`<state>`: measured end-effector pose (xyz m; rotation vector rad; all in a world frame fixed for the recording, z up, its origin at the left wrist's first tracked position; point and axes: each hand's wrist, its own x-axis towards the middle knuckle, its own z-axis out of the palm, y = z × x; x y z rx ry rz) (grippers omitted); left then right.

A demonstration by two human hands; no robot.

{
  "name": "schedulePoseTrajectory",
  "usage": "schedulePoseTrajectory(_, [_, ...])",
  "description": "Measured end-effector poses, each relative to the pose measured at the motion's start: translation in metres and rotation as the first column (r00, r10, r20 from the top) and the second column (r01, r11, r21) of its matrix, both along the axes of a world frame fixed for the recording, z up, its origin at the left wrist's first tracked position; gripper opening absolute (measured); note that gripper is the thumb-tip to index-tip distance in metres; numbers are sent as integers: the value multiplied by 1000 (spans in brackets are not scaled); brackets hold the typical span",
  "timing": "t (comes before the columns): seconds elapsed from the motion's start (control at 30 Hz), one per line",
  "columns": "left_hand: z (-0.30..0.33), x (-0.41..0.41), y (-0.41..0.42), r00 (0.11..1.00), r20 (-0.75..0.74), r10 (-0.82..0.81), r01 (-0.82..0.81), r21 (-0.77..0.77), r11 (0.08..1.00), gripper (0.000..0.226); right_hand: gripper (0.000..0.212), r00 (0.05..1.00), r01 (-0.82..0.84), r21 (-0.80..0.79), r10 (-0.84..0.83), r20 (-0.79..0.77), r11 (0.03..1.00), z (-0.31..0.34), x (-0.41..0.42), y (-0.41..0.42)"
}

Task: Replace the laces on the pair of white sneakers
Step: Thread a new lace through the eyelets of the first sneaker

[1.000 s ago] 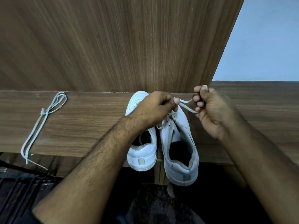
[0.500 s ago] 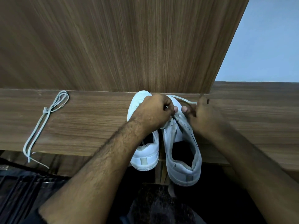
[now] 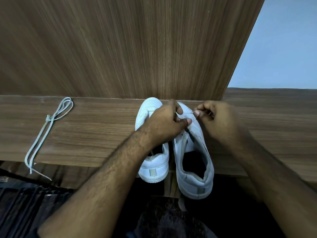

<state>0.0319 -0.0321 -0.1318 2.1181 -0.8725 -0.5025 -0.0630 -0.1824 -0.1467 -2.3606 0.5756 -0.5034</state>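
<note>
- Your left hand [image 3: 165,123] is curled tight over the front of the right sneaker [image 3: 192,152], thumb and fingers pinching the lace [image 3: 186,114] where it crosses the eyelets.
- Your right hand [image 3: 217,121] is curled too, its fingertips [image 3: 197,114] pinching the other end of that same thin lace, so a short stretch runs taut between your two hands.
- The right sneaker lies with its toe toward the back panel [image 3: 128,48] and its heel hanging past the near edge of the wooden shelf [image 3: 94,134]; its tongue area is open and dark inside, and only the toe end appears laced.
- The left sneaker [image 3: 152,162] sits just beside it, touching or nearly touching, also toe toward the panel, heel over the edge; your left wrist covers its middle, so you cannot tell how its eyelets stand.
- Both shoes are white with a grey tab at the heel.
- A spare lace [image 3: 46,133], pale grey and knotted into a loop, lies well apart to the left on the shelf, its ends trailing off the near edge.
- The exact eyelet you are working at is hidden behind your knuckles.
- Dark, unclear shapes fill the space below the shelf.
</note>
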Motion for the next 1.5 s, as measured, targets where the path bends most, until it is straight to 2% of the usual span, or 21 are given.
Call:
schedulePoseTrajectory(0.1, [-1, -10, 3, 987, 123, -108, 84, 190, 978, 40, 13, 990, -54, -1, 54, -133, 999, -3, 0, -1])
schedulePoseTrajectory(0.2, [0, -13, 3, 980, 164, -112, 65, 268, 961, 45, 8, 975, -94, -56, 81, -205, 994, -8, 0, 1])
schedulePoseTrajectory(0.33, [0, -10, 8, 973, 120, -195, 128, 422, 897, 52, 8, 966, -117, -81, 94, -242, 990, -7, -3, 4])
schedulePoseTrajectory(0.4, [-1, -12, 8, 961, 145, -235, 135, 492, 860, 58, 4, 969, -101, -97, 76, -234, 990, -7, -3, 3])
schedulePoseTrajectory(0.5, [-1, -14, 8, 953, 179, -244, 111, 542, 833, 56, 8, 972, -77, -118, 48, -231, 990, -6, -3, 2])
schedulePoseTrajectory(0.8, [1, -14, 3, 996, 93, -17, -12, 310, 951, 28, 13, 969, -121, -113, 92, -229, 986, -14, 0, 3])
schedulePoseTrajectory(0.87, [-1, -8, 2, 998, 43, 46, -56, 281, 958, 15, 12, 969, -136, -87, 114, -219, 987, -15, 1, 4])
schedulePoseTrajectory(1.07, [-7, -1, 5, 959, -211, 191, -157, 170, 973, 17, 12, 962, -168, -11, 161, -219, 986, -14, 3, 9])
schedulePoseTrajectory(1.2, [-4, -2, 5, 929, -341, 143, -108, 120, 987, 13, 8, 974, -115, -4, 112, -199, 993, -13, 2, 9])
schedulePoseTrajectory(1.3, [-2, -3, 4, 879, -458, 131, -99, 94, 991, 24, 8, 981, -93, 12, 93, -169, 996, -16, 3, 8])
schedulePoseTrajectory(1.33, [-2, -4, 4, 893, -433, 126, -89, 105, 990, 23, 7, 982, -98, 26, 100, -162, 995, -16, 3, 7])
schedulePoseTrajectory(1.43, [-3, -9, 1, 974, -211, 79, -41, 181, 983, 15, 4, 978, -125, 75, 136, -156, 989, -14, 1, 4])
schedulePoseTrajectory(1.5, [-3, -11, -1, 984, -157, 88, -62, 166, 984, 13, 10, 969, -163, 76, 174, -172, 984, -13, 0, 3])
